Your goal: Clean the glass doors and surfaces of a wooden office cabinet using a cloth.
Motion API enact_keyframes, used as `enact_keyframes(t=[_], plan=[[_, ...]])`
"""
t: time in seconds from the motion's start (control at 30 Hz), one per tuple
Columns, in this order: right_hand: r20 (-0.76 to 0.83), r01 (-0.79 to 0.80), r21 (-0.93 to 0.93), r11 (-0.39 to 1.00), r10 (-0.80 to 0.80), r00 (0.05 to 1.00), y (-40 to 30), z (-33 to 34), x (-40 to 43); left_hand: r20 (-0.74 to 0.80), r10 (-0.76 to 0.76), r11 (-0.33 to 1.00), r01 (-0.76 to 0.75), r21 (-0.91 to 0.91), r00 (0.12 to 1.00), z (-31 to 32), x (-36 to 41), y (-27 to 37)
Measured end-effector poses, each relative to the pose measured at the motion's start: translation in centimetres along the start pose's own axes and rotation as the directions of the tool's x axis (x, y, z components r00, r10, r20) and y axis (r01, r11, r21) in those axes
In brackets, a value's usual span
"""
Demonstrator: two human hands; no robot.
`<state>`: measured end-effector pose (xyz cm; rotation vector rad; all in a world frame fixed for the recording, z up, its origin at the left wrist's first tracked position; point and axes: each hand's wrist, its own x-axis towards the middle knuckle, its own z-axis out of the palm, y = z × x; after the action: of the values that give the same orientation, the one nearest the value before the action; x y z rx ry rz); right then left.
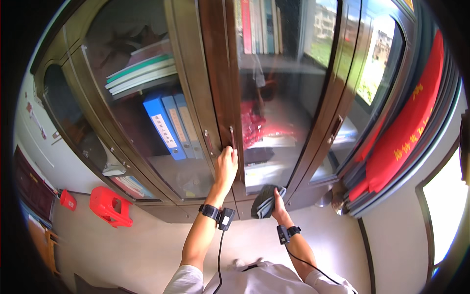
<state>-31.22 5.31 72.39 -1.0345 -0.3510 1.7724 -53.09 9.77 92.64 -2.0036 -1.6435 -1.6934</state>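
Observation:
My left hand (226, 166) is closed around the lower end of an upright door handle (232, 133) on a dark wooden glass-fronted cabinet (214, 73). A second handle (208, 141) stands just left of it, on the neighbouring door. Lower and to the right, my right hand (279, 208) grips a folded dark grey-green cloth (262, 204) in front of the lower part of the glass. Behind the glass of the handled door (282, 88) are upright books (257, 25), a red wrapped item (251, 123) and some white papers or boxes (270, 172), partly blurred by reflections.
Through the left door show blue ring binders (161, 126) and stacked folders (141, 75). A red plastic stool (110, 205) and a red bin (68, 200) stand on the floor at left. At right hang a red banner with writing (404, 143) and a grey curtain (446, 95).

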Motion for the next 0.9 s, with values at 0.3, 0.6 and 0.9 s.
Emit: enact_keyframes(t=[0.3,0.6,0.9], plan=[[-0.096,-0.178,0.324,0.929,0.22,0.971,11.7,-12.1,-7.9,0.107,-0.085,0.987,0.069,0.145,0.991,-1.8,2.7,2.9],[-0.161,-0.12,0.283,0.952,0.171,0.972,11.1,-13.8,-9.3,-0.181,0.16,0.951,-0.102,0.293,0.97,-1.1,1.0,3.2],[-0.152,-0.066,0.317,0.946,0.12,0.981,11.1,-15.6,-11.3,-0.16,0.019,0.993,-0.037,-0.11,0.987,-4.9,-4.7,8.3]])
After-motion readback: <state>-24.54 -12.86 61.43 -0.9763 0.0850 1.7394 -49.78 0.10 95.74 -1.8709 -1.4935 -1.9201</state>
